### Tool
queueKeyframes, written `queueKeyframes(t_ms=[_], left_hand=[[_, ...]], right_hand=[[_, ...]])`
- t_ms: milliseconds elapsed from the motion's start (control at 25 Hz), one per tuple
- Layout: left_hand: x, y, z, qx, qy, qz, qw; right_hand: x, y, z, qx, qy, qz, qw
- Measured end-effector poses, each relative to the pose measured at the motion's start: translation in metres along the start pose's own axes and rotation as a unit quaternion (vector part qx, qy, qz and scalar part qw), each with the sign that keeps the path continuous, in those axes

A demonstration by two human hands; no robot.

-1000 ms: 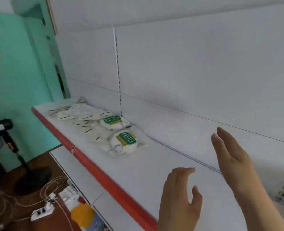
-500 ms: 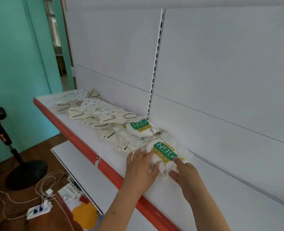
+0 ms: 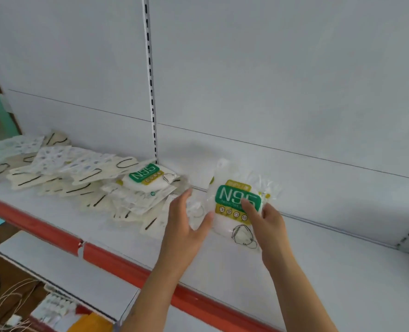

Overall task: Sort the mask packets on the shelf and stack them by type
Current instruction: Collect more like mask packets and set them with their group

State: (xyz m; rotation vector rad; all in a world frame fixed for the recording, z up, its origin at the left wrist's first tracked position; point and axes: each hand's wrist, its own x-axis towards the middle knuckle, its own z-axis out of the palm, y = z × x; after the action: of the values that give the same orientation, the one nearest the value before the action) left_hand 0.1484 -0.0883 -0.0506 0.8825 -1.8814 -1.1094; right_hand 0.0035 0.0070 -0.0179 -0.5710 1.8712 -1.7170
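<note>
A clear packet with a green N95 label [image 3: 232, 200] is lifted and turned upright above the white shelf [image 3: 318, 271]. My right hand [image 3: 268, 226] grips its right side with fingers over the label. My left hand [image 3: 186, 226] holds its left edge, fingers spread on the plastic. A second N95 packet [image 3: 148, 177] lies on the heap to the left. Further left lie several flat cream masks with black ear loops [image 3: 62, 183] and patterned white ones [image 3: 54, 156].
The shelf has a red front edge [image 3: 117, 264] and a white back panel with a slotted upright [image 3: 150, 92]. A lower white shelf [image 3: 62, 267] sits below. On the floor at bottom left are cables and a power strip [image 3: 9, 317].
My view swung toward the mask heap. Both hands reached the near N95 packet, took hold of it, then lifted and turned it so the label reads upright, a little to the right.
</note>
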Motion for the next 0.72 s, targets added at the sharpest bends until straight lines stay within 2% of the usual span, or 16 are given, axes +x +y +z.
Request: queueKeyframes(t_ms=[40, 120, 200, 280, 400, 520, 600, 640, 720], left_hand=[[0.002, 0.015, 0.012, -0.069, -0.042, -0.048, 0.996], [0.0, 0.039, 0.044, -0.197, -0.146, -0.123, 0.961], [-0.005, 0.061, 0.082, -0.234, -0.223, -0.131, 0.937], [-0.012, 0.08, 0.121, -0.267, -0.245, -0.123, 0.924], [-0.029, 0.114, 0.181, -0.345, -0.266, -0.131, 0.89], [-0.051, 0.157, 0.244, -0.347, -0.345, -0.125, 0.863], [-0.063, 0.181, 0.28, -0.305, -0.386, -0.081, 0.867], [-0.066, 0.188, 0.297, -0.262, -0.387, -0.025, 0.884], [-0.069, 0.198, 0.33, -0.135, -0.358, 0.143, 0.913]], right_hand=[[-0.001, -0.002, -0.018, 0.029, -0.002, 0.009, 1.0], [-0.006, -0.007, -0.056, 0.07, -0.003, 0.017, 0.997], [-0.008, -0.005, -0.1, 0.036, 0.039, -0.013, 0.999], [-0.012, -0.004, -0.147, 0.017, 0.076, -0.031, 0.997], [-0.024, -0.011, -0.218, 0.004, 0.074, -0.03, 0.997], [-0.031, -0.016, -0.3, 0.03, 0.136, -0.067, 0.988], [-0.038, -0.021, -0.36, 0.069, 0.229, -0.089, 0.967], [-0.043, -0.025, -0.391, 0.039, 0.287, -0.098, 0.952], [-0.054, -0.034, -0.463, -0.073, 0.382, -0.097, 0.916]])
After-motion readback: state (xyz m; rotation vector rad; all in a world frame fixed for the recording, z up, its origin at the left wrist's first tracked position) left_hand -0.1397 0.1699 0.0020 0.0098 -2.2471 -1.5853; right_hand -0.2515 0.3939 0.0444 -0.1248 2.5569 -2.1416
